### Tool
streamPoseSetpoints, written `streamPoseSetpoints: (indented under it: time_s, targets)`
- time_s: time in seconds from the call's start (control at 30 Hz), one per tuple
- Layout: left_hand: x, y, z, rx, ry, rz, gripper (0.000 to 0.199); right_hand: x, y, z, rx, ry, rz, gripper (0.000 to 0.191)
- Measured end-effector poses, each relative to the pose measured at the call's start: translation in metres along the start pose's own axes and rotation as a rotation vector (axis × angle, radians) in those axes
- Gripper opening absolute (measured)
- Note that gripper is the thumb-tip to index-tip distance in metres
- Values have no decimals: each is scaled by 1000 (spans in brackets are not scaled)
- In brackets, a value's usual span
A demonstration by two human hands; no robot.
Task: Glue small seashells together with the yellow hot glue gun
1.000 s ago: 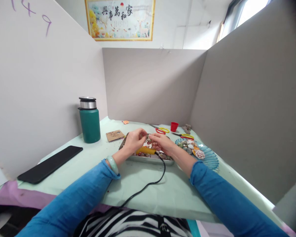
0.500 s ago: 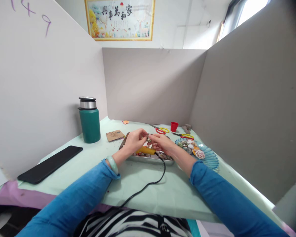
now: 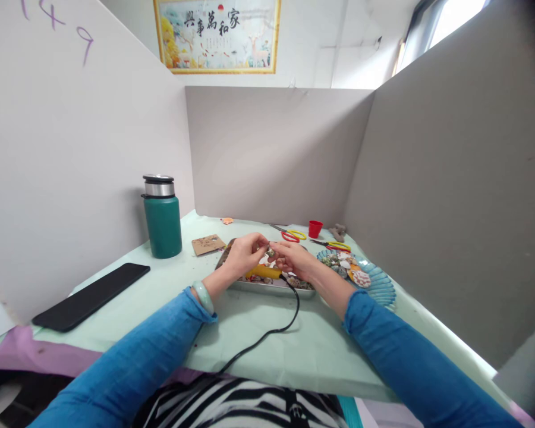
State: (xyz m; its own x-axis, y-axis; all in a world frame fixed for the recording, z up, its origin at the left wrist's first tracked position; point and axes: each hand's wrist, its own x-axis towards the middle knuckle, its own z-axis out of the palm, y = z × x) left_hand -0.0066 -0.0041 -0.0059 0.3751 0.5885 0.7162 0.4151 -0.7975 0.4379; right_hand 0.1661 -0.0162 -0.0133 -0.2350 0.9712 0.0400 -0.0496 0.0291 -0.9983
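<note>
Head view; clock positions are read about the tray (image 3: 271, 288), with 12 away from the person. At 9 o'clock, farthest left, a black slab (image 3: 91, 297) lies flat on the cloth (image 3: 330, 351). At 10 o'clock a green bottle (image 3: 163, 226) stands upright, lid on. Closer to the tray, between 9 and 10, lies a brown card (image 3: 208, 244); beyond it, toward 11, a small orange ornament (image 3: 227, 220). Left hand (image 3: 245, 255), a pale bangle (image 3: 203, 297) at its wrist, has its forearm toward 8 o'clock, thumb and finger pinched narrow on a piece (image 3: 271, 252). The piece, too small to identify, sits above the tray between the fingertips of both hands. Below it is a yellow tool (image 3: 264, 272), its black cord (image 3: 267, 336) curving toward 7 o'clock. Right hand (image 3: 292, 260), forearm toward 4, likewise has its fingertips drawn together on the piece. Between 1 and 2 lie scissors (image 3: 293, 235); at 2 stands a red cup (image 3: 315, 229); between 2 and 3, second scissors (image 3: 339, 246) lie before a grey lump (image 3: 337, 232). At 3 o'clock a blue plate (image 3: 386, 291) bears shells (image 3: 361, 278).
</note>
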Motion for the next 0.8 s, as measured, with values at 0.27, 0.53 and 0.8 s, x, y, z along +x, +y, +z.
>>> streamPoseSetpoints:
  time_s: [0.27,0.53,0.8]
  targets:
    - [0,1,-1,6,50,62,13,0,0,0,13,1,-17,30]
    - [0,0,2,-44,21,6,9,0,-1,-1,22,-20,-26,27]
    - [-1,1,2,-38,27,-22,10,-3,-2,1,53,-62,-21,24]
